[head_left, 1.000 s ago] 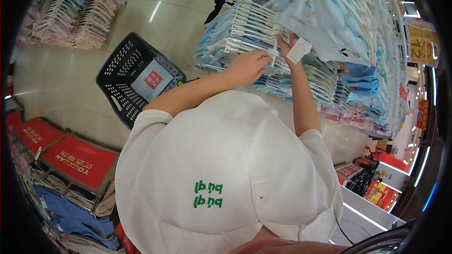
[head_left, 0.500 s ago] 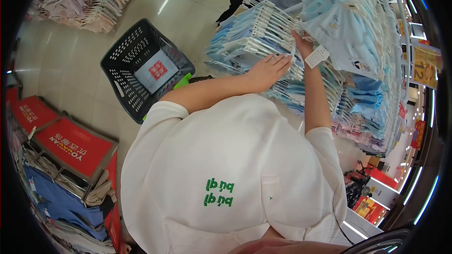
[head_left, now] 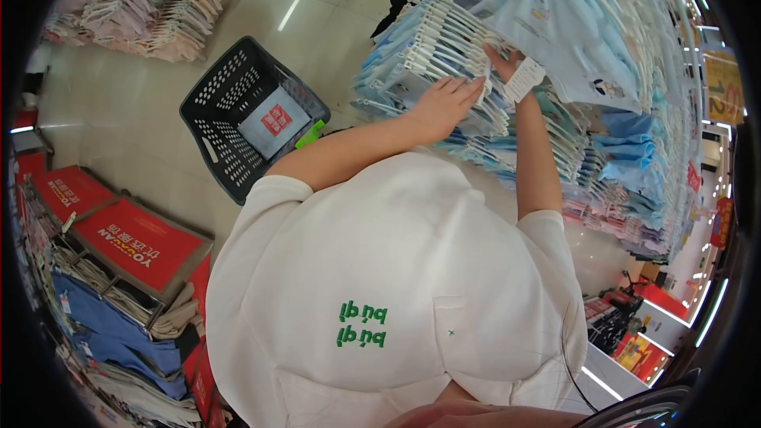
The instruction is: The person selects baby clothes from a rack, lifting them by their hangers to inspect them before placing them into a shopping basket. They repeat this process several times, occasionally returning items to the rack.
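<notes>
My left hand lies with its fingers stretched over a row of white plastic hangers carrying light blue and white baby clothes. Close to its fingertips, my right hand reaches in among the hangers. Part of that hand is hidden behind a white paper tag and the clothing, so its grip does not show. Just right of it hangs a pale blue baby garment with small printed figures.
A dark grey shopping basket, with a white and red panel inside, stands on the tiled floor at left. Red signs top a rack of folded clothes. More hanging clothes fill the upper left; blue garments hang at right.
The view has shifted slightly. Both hands have moved a little up and left in the picture, and the tag at the right wrist has turned. Left fingers still rest at the hangers.
</notes>
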`<action>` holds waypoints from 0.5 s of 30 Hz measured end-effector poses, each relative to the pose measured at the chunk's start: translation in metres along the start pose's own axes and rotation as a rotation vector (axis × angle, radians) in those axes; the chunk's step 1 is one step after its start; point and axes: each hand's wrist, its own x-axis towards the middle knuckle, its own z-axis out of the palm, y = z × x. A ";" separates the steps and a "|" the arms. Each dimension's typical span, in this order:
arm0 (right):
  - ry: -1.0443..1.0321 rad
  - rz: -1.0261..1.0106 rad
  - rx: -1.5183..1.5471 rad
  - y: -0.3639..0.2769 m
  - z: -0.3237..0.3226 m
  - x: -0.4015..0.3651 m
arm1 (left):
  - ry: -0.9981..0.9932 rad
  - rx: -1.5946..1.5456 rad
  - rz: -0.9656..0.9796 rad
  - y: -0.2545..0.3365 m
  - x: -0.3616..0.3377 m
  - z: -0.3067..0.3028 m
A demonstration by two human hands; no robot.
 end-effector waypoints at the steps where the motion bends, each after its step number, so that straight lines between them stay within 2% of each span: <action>1: -0.076 -0.038 0.154 0.002 -0.004 -0.001 | 0.009 -0.008 -0.002 0.000 0.001 -0.002; 2: -0.066 -0.036 0.162 0.004 -0.006 -0.004 | 0.019 -0.015 -0.004 0.001 0.001 -0.003; 4: -0.049 -0.127 -0.015 0.002 -0.010 -0.010 | 0.033 -0.021 0.005 0.002 0.003 -0.002; 6: -0.044 -0.124 -0.005 0.007 -0.014 -0.012 | 0.051 -0.028 0.010 0.003 0.005 -0.004; 8: -0.168 -0.036 -0.031 0.002 -0.023 -0.012 | 0.065 -0.082 0.013 0.002 0.008 -0.007; 12: -0.155 -0.030 -0.015 -0.005 -0.025 -0.015 | 0.139 -0.057 0.033 -0.007 0.020 -0.001; 14: -0.135 -0.088 0.042 0.008 -0.020 -0.010 | 0.229 -0.118 0.018 -0.009 0.028 0.001; 15: -0.204 -0.083 0.010 0.009 -0.020 -0.006 | 0.221 -0.110 0.030 -0.008 0.031 0.000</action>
